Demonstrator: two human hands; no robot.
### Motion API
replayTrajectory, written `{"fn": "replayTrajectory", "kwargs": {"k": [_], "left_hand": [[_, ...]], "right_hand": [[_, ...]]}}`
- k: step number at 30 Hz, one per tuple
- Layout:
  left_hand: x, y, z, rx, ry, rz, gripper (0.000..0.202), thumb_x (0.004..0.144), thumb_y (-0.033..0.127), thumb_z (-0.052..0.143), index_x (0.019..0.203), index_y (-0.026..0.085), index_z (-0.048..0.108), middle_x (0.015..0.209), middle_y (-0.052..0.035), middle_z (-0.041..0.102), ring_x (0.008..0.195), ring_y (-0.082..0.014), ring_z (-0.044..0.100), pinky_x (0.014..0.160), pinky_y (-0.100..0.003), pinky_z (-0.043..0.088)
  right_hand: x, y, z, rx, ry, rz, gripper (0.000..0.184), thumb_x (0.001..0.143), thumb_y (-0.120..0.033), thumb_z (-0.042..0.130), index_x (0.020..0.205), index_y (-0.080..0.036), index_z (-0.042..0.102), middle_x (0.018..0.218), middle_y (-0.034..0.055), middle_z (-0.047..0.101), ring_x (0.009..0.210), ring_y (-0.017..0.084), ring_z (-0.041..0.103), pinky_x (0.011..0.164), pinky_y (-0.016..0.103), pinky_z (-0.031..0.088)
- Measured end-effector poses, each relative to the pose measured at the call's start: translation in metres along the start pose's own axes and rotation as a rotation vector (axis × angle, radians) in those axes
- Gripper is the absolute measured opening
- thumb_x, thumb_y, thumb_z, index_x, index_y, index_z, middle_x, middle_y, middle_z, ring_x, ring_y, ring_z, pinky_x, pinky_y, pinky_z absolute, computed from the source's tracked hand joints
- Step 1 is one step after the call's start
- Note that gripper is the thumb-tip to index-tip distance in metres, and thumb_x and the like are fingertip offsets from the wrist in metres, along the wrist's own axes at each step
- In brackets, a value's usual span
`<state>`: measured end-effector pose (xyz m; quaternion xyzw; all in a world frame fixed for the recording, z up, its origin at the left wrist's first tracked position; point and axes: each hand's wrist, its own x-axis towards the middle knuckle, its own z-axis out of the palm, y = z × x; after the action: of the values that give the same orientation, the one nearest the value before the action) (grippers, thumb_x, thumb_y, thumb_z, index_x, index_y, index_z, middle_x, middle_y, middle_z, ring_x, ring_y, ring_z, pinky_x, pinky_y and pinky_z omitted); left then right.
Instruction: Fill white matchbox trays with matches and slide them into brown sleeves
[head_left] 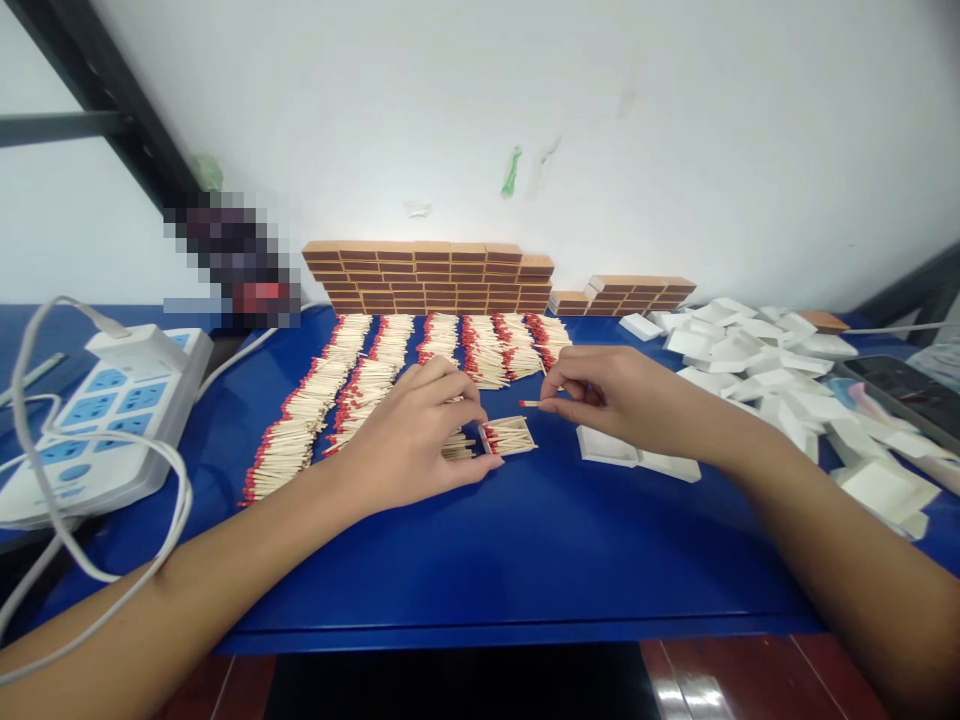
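My left hand (417, 432) rests on the blue table (465, 570), fingers curled over a bunch of matches beside a small white tray of matches (510, 436); its thumb touches the tray's near edge. My right hand (611, 393) hovers just right of the tray and pinches a single red-tipped match (529, 403) that points left. Long rows of red-tipped matches (352, 395) lie behind my left hand, reaching back toward the wall.
Brown matchbox sleeves (431, 277) are stacked like bricks against the wall, with a lower stack (622, 294) to the right. Empty white trays (757, 365) are heaped at the right, two (637, 455) near my right wrist. A power strip (112, 415) with cables sits left; a phone (904, 390) lies far right.
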<state>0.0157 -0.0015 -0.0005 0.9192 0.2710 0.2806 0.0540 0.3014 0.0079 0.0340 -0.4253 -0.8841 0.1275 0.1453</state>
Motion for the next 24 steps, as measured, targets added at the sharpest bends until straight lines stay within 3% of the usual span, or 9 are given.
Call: {"fn": "replayTrajectory", "kwargs": {"k": [15, 24], "left_hand": [[0.000, -0.001, -0.001, 0.012, -0.002, 0.009, 0.027, 0.092, 0.043, 0.082, 0.102, 0.018, 0.076, 0.108, -0.0091, 0.073, 0.109, -0.0278, 0.062, 0.098, -0.046, 0.052], [0.000, 0.000, 0.000, 0.009, 0.001, 0.006, 0.025, 0.093, 0.042, 0.081, 0.102, 0.020, 0.075, 0.107, -0.0082, 0.073, 0.110, -0.0279, 0.062, 0.099, -0.046, 0.052]], "right_hand": [[-0.001, -0.006, 0.006, 0.029, 0.005, -0.035, 0.026, 0.103, -0.042, 0.062, 0.089, -0.023, 0.071, 0.073, 0.0003, 0.060, 0.066, 0.017, 0.051, 0.064, 0.031, 0.036], [-0.001, 0.010, -0.005, -0.074, 0.033, 0.054, 0.027, 0.100, -0.043, 0.059, 0.083, -0.023, 0.068, 0.072, 0.0031, 0.063, 0.066, 0.020, 0.055, 0.063, 0.033, 0.036]]}}
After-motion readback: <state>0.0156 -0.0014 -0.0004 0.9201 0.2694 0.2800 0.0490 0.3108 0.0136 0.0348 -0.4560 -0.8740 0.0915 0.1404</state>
